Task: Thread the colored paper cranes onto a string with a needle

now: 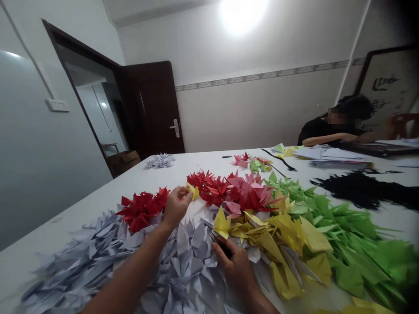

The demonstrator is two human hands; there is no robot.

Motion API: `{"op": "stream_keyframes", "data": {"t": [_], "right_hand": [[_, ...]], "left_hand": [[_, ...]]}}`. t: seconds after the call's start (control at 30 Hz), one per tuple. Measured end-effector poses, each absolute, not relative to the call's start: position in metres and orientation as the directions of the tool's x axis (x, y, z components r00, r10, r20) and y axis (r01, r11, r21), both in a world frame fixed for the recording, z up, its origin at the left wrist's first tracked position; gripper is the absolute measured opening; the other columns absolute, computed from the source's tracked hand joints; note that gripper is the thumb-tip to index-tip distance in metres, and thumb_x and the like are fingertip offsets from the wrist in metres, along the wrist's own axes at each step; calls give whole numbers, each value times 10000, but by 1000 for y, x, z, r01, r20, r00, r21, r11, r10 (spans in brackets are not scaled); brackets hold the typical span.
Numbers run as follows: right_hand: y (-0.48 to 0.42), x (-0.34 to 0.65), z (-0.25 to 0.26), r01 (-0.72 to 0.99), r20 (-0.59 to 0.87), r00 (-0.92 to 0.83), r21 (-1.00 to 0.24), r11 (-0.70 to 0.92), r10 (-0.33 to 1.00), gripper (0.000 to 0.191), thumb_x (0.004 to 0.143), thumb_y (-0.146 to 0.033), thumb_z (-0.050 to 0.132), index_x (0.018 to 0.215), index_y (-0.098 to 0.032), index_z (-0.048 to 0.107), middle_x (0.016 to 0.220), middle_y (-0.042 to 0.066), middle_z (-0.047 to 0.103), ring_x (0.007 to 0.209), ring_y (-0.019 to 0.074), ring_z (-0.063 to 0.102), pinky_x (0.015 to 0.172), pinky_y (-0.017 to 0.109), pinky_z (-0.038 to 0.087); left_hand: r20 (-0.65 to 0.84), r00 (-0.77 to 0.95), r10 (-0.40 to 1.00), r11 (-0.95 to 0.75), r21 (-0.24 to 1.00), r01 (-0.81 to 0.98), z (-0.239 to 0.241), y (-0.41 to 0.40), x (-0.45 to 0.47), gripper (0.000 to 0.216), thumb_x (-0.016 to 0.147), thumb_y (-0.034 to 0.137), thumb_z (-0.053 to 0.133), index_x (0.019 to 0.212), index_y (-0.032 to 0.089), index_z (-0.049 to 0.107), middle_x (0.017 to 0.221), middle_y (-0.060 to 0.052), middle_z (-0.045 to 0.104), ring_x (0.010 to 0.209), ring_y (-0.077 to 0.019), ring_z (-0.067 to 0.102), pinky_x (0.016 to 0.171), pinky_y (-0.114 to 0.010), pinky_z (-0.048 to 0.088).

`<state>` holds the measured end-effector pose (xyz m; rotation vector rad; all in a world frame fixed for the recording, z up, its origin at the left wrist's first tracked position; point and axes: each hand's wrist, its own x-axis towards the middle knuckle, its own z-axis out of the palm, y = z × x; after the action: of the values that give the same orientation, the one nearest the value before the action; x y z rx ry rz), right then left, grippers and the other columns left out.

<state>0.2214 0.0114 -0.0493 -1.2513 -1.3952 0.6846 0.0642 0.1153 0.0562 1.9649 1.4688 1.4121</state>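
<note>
Pinching a yellow folded paper [195,192] above a crowded white surface [181,171]

The left hand [178,203] had its grip closed to a pinch, thumb and fingers together on the yellow folded paper, which was held over the middle of the surface, just left of a heap of red pieces [214,189]. The right hand [237,264], nearer and farther right, had its grip curled shut around a thin dark tool [223,247], mostly hidden by the fingers. A second yellow piece [221,224] stood right by the tool's tip; whether the two touched could not be told.

Pale pieces [183,261] spread across the near left and middle, with a red cluster [142,209] on top at left. Pink pieces [250,185] mingled with the red heap, loose yellow pieces [288,231] lay right of the right hand, and green pieces [347,231] ran down the right side.

Farther off, a small pale heap [160,160] sat at the far left. Black stringy material [363,188] lay at the right, nearer than a stack of papers [337,153], and a person in a dark top [316,129] leaned over the far right end
</note>
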Motion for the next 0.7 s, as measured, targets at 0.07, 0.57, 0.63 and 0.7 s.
{"op": "stream_keyframes", "data": {"t": [0.07, 0.57, 0.63, 0.7], "right_hand": [[10, 221, -49, 279, 345, 153, -914, 294, 926, 357, 782, -470, 556, 837, -152, 707, 762, 93, 725, 696, 241, 664, 627, 305, 501], [-3, 218, -44, 279, 494, 157, -853, 442, 855, 257, 793, -364, 600, 909, -157, 698, 854, 90, 728, 754, 213, 675, 696, 305, 542], [-3, 218, -44, 290, 485, 160, -855, 429, 860, 261, 789, -367, 603, 909, -156, 700, 860, 91, 729, 754, 217, 677, 695, 311, 545], [-3, 218, -44, 297, 481, 163, -857, 422, 861, 260, 787, -373, 604, 903, -162, 702, 856, 89, 731, 750, 220, 678, 692, 316, 546]], "left_hand": [[350, -63, 934, -347, 936, 59, 51, 83, 69, 263, 729, 402, 584, 825, 175, 491, 1002, -83, 639, 823, -200, 650, 673, -308, 530], [-36, 60, 998, 59, 881, -469, 7, 19, 78, 462, 580, 288, 779, 924, 183, 488, 821, -25, 681, 707, -161, 664, 606, -229, 525], [-19, 54, 998, 41, 890, -453, 4, 19, 77, 450, 565, 298, 785, 903, 181, 512, 835, -18, 677, 720, -153, 653, 620, -235, 526], [24, 1, 1000, -21, 910, -413, 2, 20, 74, 412, 572, 322, 776, 872, 180, 530, 836, -13, 672, 732, -149, 643, 630, -238, 525]]}}
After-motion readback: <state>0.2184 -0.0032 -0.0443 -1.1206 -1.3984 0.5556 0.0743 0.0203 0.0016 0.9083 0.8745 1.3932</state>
